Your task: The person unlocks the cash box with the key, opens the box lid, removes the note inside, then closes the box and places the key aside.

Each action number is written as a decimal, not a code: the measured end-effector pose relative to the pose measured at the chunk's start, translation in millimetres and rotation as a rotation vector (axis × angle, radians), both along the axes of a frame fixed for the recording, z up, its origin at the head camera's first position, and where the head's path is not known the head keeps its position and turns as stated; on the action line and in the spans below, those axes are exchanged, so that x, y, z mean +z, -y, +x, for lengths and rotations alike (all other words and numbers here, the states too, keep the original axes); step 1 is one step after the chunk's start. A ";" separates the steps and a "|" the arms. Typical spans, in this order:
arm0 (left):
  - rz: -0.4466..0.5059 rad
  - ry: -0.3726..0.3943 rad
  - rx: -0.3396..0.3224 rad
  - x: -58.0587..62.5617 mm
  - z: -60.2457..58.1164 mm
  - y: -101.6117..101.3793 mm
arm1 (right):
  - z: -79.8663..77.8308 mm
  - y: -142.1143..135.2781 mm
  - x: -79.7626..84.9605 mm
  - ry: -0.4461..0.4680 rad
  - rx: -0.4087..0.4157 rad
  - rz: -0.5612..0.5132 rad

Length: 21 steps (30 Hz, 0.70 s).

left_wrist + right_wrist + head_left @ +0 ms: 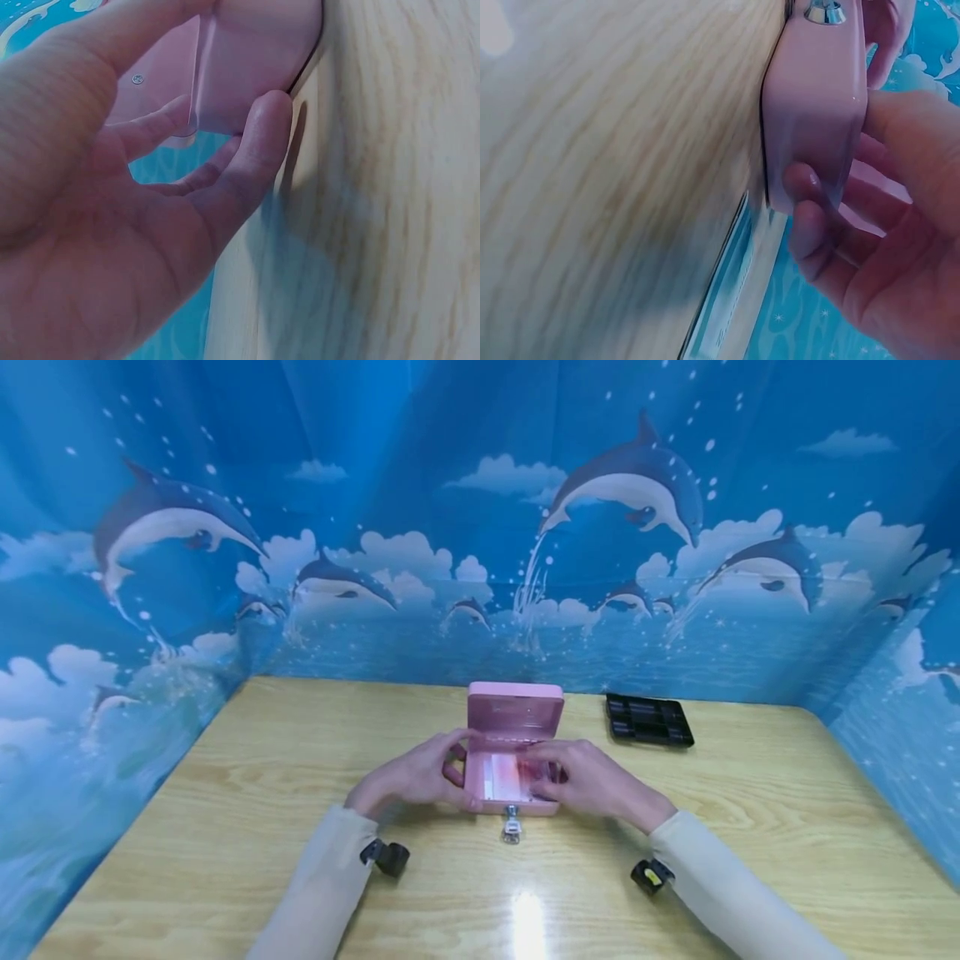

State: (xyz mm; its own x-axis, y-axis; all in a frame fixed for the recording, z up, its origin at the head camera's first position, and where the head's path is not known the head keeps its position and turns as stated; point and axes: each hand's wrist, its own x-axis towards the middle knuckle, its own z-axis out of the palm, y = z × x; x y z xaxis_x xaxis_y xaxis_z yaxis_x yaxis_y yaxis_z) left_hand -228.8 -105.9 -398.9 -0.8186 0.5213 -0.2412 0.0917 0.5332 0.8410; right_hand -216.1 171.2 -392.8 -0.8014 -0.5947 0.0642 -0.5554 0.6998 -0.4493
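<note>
While its lid stands raised at the back, a pink box sits on the table, toward the far edge and near the middle. The left hand grips the box's left end, with the thumb at the front corner and the fingers bent along the side; the left wrist view shows one fingertip low on the wall, close to the tabletop. The right hand reaches over the right end: its thumb and forefinger bend in above the inside of the box, and in the right wrist view two other fingers curl against the outer wall. I cannot tell whether the thumb and forefinger pinch anything.

On the bottom of the box lies a flat white and reddish sheet, partly covered by the right hand. A metal key hangs at the lock on the front wall. Behind and to the right of the box, well apart from it, rests a black tray divided into compartments. A blue curtain printed with dolphins and clouds surrounds the table.
</note>
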 end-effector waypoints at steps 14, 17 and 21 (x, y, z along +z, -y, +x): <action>-0.032 0.006 0.022 -0.9 0.4 -0.6 | -5.4 7.4 -4.1 0.033 0.021 0.008; -0.024 0.007 0.023 -0.8 0.9 -0.5 | -4.5 7.4 -4.0 0.052 0.001 0.002; -0.021 0.006 0.038 -0.2 1.2 0.4 | -4.3 7.6 -4.2 0.056 -0.010 -0.012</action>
